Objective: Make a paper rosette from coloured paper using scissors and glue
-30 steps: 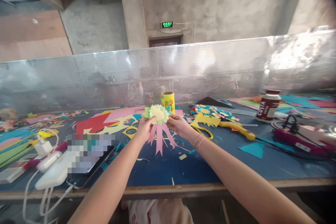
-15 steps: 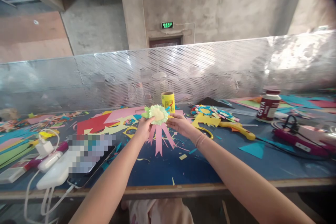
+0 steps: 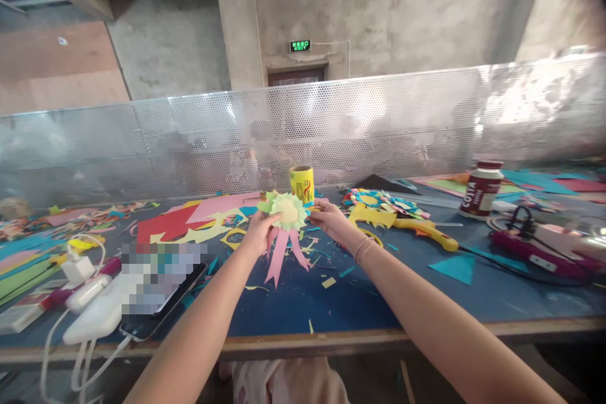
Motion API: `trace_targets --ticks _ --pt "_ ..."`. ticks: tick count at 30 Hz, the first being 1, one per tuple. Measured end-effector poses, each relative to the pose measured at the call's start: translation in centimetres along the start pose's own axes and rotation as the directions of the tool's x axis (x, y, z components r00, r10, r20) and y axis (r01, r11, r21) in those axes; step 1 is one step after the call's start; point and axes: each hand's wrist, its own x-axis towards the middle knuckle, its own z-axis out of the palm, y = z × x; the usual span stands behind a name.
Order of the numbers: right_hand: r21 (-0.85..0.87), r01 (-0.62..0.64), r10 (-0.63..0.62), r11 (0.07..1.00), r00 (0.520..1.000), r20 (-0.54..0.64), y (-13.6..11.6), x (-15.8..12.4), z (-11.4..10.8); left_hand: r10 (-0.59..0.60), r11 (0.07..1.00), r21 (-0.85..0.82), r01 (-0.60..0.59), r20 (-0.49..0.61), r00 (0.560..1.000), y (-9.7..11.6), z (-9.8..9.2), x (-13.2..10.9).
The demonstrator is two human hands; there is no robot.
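My left hand (image 3: 258, 233) pinches the left edge of a paper flower rosette (image 3: 288, 209). The rosette has a pale yellow centre, frilled light-green petals and pink paper tails (image 3: 280, 255) hanging below. To its right is my right hand (image 3: 329, 219), slightly apart from the petals, its thumb and fingertips closed together. Small blue and orange-yellow bits show at those fingertips; what they hold, if anything, I cannot make out. Just behind the rosette stands a yellow printed cylinder (image 3: 302, 184), open at the top.
Paper scraps cover much of the blue table (image 3: 312, 309). Rightward lie a yellow-handled hot glue gun (image 3: 426, 230), a brown bottle (image 3: 481, 189) and a purple power strip (image 3: 544, 259). A phone (image 3: 165, 297) and white power bank (image 3: 101, 309) are left. A perforated metal screen (image 3: 303, 126) stands behind.
My right hand has drawn a little away from the rosette's edge. The rosette has tilted, its pink tails swinging slightly left. The left hand keeps its pinch.
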Motion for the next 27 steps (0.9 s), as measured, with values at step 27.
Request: trace_targets --ticks 27 --pt "0.058 -0.172 0.167 0.983 0.983 0.082 -1.7 -0.7 0.1 0.025 1.000 0.007 -0.025 -0.044 0.999 -0.6 -0.1 0.2"
